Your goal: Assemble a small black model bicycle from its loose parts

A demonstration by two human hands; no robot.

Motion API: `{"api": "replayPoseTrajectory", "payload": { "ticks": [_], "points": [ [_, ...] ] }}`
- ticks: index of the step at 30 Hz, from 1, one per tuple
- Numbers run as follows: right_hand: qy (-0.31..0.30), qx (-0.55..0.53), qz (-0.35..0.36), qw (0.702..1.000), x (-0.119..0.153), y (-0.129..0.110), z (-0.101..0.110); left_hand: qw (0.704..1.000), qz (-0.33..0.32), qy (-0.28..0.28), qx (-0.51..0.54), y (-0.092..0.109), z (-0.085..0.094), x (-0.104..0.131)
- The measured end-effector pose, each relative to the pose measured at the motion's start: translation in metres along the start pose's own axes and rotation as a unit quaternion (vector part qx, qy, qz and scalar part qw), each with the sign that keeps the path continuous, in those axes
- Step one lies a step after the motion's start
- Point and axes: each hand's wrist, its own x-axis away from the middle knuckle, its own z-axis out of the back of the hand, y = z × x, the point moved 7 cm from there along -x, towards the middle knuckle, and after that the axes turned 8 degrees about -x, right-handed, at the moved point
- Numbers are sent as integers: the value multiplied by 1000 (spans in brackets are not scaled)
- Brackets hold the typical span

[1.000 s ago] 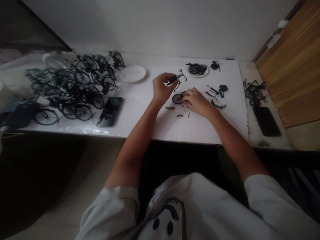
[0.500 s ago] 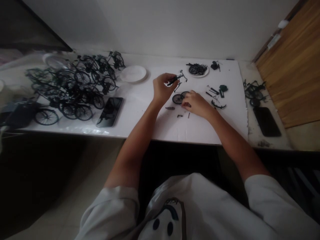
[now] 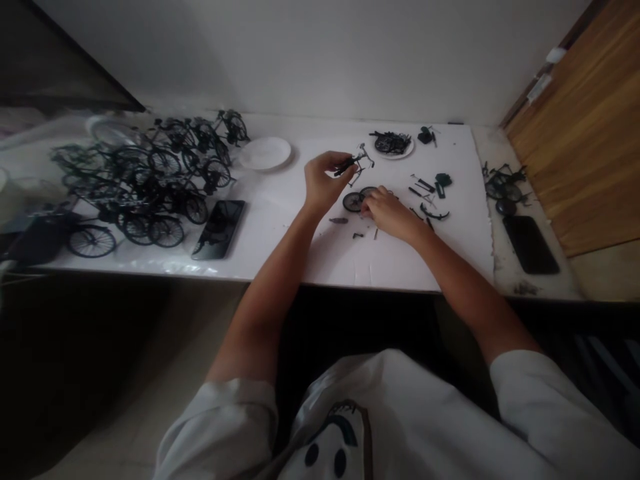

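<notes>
My left hand point(image 3: 325, 179) is closed around the dark frame of a model bicycle point(image 3: 364, 159), held up off the white board point(image 3: 270, 220). Thin handlebars stick out to the right, past my fingertips. Below it, two spoked model wheels point(image 3: 353, 202) lie side by side on the board. My right hand point(image 3: 387, 210) rests beside them with its fingers pinched together, partly covering the wheels. What those fingertips grip, if anything, is hidden. Close by lie a dark oval piece point(image 3: 339, 220), a small black part point(image 3: 358, 235) and a thin pin point(image 3: 376, 234).
Assembled model bicycles point(image 3: 150, 180) crowd the left, beside a phone point(image 3: 219, 230) and a white plate point(image 3: 265, 154). Another plate holds black parts point(image 3: 393, 143). Loose pieces point(image 3: 434, 212) lie to the right. A second phone point(image 3: 531, 245) and a model bicycle point(image 3: 505, 183) stand past the board's edge.
The view has shifted slightly. My right hand has moved a little, its fingers still pinched by the wheels. My left hand keeps its hold on the bicycle frame, now turned slightly.
</notes>
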Motion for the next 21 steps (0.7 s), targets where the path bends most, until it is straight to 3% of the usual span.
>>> {"api": "replayPoseTrajectory", "payload": {
  "ticks": [8,12,17,21],
  "points": [
    [77,-66,-4,995,0,7,22,990,57,2,125,-16,3,-12],
    [121,-89,-27,988,3,14,39,969,122,-42,211,-25,5,-12],
    [164,-93,-39,981,6,24,54,962,93,-119,228,-5,1,-6],
    [217,-97,-37,971,5,36,58,920,94,-194,327,14,-11,4]
  ]
}}
